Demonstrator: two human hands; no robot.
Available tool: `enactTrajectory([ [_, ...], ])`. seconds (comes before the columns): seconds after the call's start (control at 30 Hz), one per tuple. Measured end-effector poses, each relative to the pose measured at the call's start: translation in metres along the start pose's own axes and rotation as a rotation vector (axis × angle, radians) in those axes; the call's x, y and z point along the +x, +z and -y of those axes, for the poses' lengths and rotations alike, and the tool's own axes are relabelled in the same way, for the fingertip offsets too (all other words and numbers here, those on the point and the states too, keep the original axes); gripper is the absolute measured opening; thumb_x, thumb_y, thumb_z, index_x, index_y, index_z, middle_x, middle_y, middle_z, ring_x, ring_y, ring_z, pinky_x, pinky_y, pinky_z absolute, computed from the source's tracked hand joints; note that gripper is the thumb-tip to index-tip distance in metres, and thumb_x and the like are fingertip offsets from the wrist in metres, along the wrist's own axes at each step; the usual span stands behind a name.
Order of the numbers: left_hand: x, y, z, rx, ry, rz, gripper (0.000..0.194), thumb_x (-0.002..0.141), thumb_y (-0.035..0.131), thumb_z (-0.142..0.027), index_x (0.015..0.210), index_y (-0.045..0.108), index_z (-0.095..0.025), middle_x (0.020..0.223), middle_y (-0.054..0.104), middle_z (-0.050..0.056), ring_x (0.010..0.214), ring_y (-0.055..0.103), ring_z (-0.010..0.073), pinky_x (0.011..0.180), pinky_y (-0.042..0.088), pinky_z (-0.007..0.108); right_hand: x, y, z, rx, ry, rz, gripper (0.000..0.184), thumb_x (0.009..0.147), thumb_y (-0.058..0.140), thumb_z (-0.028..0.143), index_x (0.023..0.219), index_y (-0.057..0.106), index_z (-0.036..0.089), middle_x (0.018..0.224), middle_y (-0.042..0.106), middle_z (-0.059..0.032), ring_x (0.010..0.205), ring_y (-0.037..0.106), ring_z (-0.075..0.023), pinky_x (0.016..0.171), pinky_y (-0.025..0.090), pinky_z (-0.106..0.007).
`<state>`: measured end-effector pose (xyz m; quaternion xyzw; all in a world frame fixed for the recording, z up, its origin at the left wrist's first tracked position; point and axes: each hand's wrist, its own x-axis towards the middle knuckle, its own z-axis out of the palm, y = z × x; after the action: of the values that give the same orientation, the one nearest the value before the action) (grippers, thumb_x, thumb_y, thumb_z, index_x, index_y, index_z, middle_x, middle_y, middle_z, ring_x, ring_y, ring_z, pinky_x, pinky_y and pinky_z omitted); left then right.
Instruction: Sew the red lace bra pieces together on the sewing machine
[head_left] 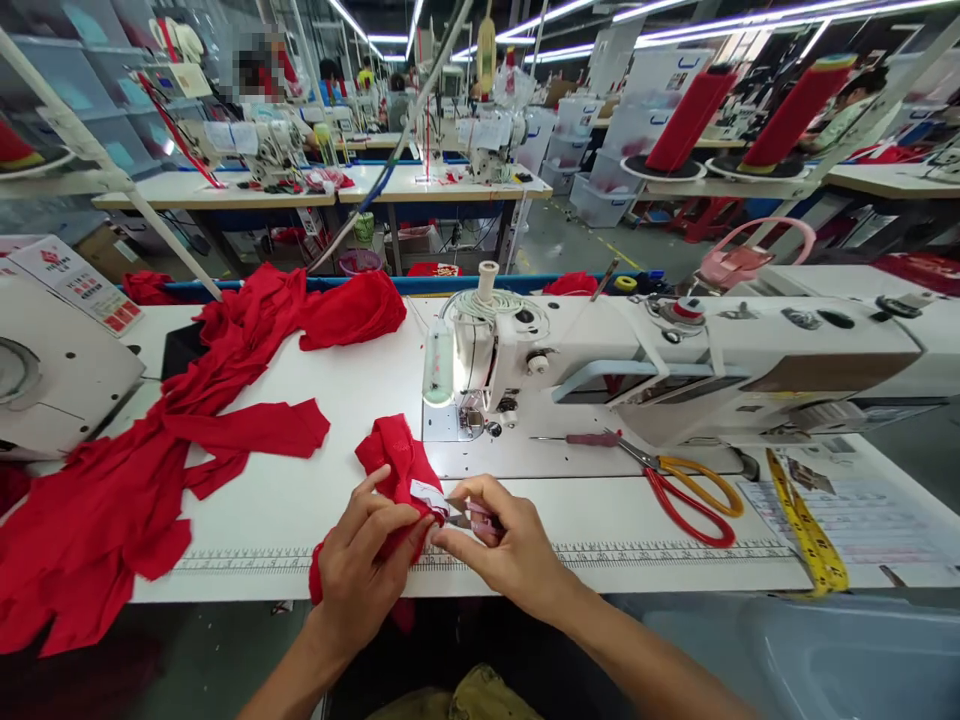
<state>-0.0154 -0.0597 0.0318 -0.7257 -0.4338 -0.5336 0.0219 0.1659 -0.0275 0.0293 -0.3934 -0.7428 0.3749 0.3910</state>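
Observation:
My left hand (369,550) is closed on a piece of red fabric (396,440) near the table's front edge. A white label (429,496) shows on the fabric between my hands. Thread snips (476,517) with a pinkish handle sit in my closed right hand (517,550), their blades at the label's edge. Just beyond my hands is the needle area of a white sewing machine (585,340). Part of the fabric hangs behind my left hand and over the table edge.
Red fabric pieces (150,460) lie heaped at left, beside another machine (60,350). Scissors (690,490), a screwdriver-like tool (585,438), a yellow tape measure (806,530) and a paper sheet (877,520) lie at right. A ruler strip (637,553) runs along the front edge.

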Motion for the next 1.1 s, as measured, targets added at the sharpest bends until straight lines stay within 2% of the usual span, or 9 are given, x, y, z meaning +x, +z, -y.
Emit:
enactTrajectory([
  [0.07, 0.007, -0.008, -0.002, -0.011, -0.021, 0.005, 0.018, 0.083, 0.069, -0.001, 0.093, 0.064, -0.015, 0.077, 0.060, -0.002, 0.071, 0.062, 0.0108, 0.099, 0.057, 0.045, 0.009, 0.010, 0.001, 0.011, -0.155, -0.054, 0.009, 0.087, 0.064, 0.024, 0.095, 0.062, 0.020, 0.059, 0.048, 0.0088, 0.049, 0.038, -0.0071, 0.048, 0.034, -0.019],
  [0.17, 0.011, -0.019, -0.002, 0.043, 0.001, 0.026, 0.020, 0.084, 0.067, 0.000, 0.098, 0.065, -0.014, 0.080, 0.061, -0.001, 0.077, 0.063, 0.0120, 0.099, 0.057, 0.044, 0.019, 0.016, 0.002, -0.071, -0.363, -0.146, 0.016, 0.086, 0.054, 0.013, 0.095, 0.065, 0.020, 0.068, 0.062, 0.0042, 0.052, 0.046, -0.0077, 0.052, 0.039, -0.020],
  [0.27, 0.007, -0.027, -0.001, 0.097, 0.060, 0.027, 0.023, 0.084, 0.063, 0.003, 0.100, 0.065, -0.014, 0.081, 0.061, -0.001, 0.075, 0.063, 0.0111, 0.100, 0.057, 0.046, 0.024, 0.015, 0.003, -0.213, -0.526, -0.169, 0.026, 0.082, 0.048, 0.005, 0.098, 0.062, 0.020, 0.068, 0.063, 0.0042, 0.053, 0.051, -0.0085, 0.054, 0.041, -0.020],
  [0.37, 0.001, -0.030, 0.000, 0.113, 0.136, -0.028, 0.026, 0.082, 0.062, 0.007, 0.099, 0.067, -0.012, 0.084, 0.060, 0.000, 0.072, 0.061, 0.0103, 0.101, 0.055, 0.054, 0.024, 0.013, 0.003, -0.327, -0.641, -0.160, 0.028, 0.080, 0.047, 0.002, 0.099, 0.058, 0.020, 0.067, 0.061, 0.0043, 0.054, 0.053, -0.0093, 0.056, 0.041, -0.022],
  [0.53, -0.008, -0.029, 0.001, 0.109, 0.166, -0.069, 0.034, 0.076, 0.066, 0.012, 0.102, 0.068, -0.011, 0.088, 0.060, 0.001, 0.076, 0.062, 0.0121, 0.102, 0.050, 0.066, 0.020, 0.011, -0.003, -0.447, -0.671, -0.119, 0.022, 0.085, 0.044, 0.005, 0.095, 0.058, 0.019, 0.062, 0.056, 0.0042, 0.052, 0.048, -0.0105, 0.054, 0.036, -0.025],
  [0.67, -0.011, -0.027, 0.001, 0.102, 0.165, -0.074, 0.033, 0.076, 0.066, 0.012, 0.100, 0.067, -0.011, 0.088, 0.060, 0.002, 0.076, 0.062, 0.0122, 0.102, 0.050, 0.066, 0.017, 0.011, -0.005, -0.459, -0.734, -0.160, 0.022, 0.087, 0.048, 0.003, 0.100, 0.058, 0.017, 0.062, 0.054, 0.0045, 0.052, 0.046, -0.0104, 0.054, 0.033, -0.025],
  [0.9, -0.010, -0.019, -0.002, 0.170, 0.111, -0.015, 0.024, 0.083, 0.067, 0.003, 0.103, 0.064, -0.011, 0.084, 0.058, 0.001, 0.075, 0.059, 0.0108, 0.100, 0.057, 0.049, 0.015, 0.013, -0.007, -0.439, -0.741, -0.184, 0.025, 0.085, 0.050, 0.001, 0.103, 0.059, 0.015, 0.062, 0.053, 0.0042, 0.053, 0.044, -0.0109, 0.054, 0.033, -0.026],
  [1.0, -0.009, -0.015, -0.003, 0.211, 0.085, -0.013, 0.019, 0.087, 0.064, -0.002, 0.103, 0.064, -0.013, 0.087, 0.056, 0.002, 0.085, 0.062, 0.0137, 0.097, 0.060, 0.039, 0.015, 0.013, -0.007, -0.445, -0.729, -0.194, 0.022, 0.087, 0.050, 0.002, 0.101, 0.060, 0.016, 0.061, 0.053, 0.0046, 0.052, 0.045, -0.0107, 0.053, 0.033, -0.026],
  [1.1, -0.011, -0.015, -0.002, 0.195, 0.087, -0.023, 0.022, 0.087, 0.063, 0.000, 0.104, 0.065, -0.014, 0.090, 0.053, 0.002, 0.087, 0.062, 0.0139, 0.097, 0.060, 0.039, 0.015, 0.014, -0.009, -0.428, -0.717, -0.192, 0.021, 0.087, 0.050, 0.004, 0.101, 0.060, 0.017, 0.062, 0.055, 0.0047, 0.051, 0.048, -0.0103, 0.053, 0.035, -0.025],
])
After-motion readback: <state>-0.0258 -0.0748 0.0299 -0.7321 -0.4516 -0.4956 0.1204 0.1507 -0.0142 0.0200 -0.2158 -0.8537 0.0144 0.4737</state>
